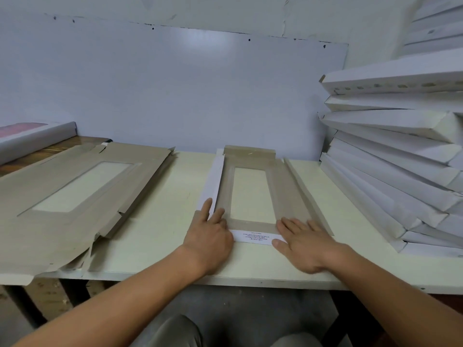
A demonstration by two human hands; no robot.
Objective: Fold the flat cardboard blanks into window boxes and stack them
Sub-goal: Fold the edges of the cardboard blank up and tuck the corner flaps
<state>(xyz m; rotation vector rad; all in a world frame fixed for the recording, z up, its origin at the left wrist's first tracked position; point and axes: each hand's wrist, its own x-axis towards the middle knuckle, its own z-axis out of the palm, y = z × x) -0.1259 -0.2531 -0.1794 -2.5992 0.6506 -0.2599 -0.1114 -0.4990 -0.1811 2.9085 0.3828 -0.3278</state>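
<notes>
Pale cream table point(160, 221) against a white wall panel point(175, 83) — and both hands are down on the cardboard blank point(283, 189) lying brown side up at centre, its window showing the tabletop. Left hand point(210, 236) presses flat, fingers straight, on the near left corner where a white side flap point(213, 181) lies folded. Right hand point(304, 244) spreads flat over the near right corner, thumb touching the printed white end flap point(255, 237). Flat blanks point(75, 191) pile up at left — folded white boxes point(400, 156) stack at right.
</notes>
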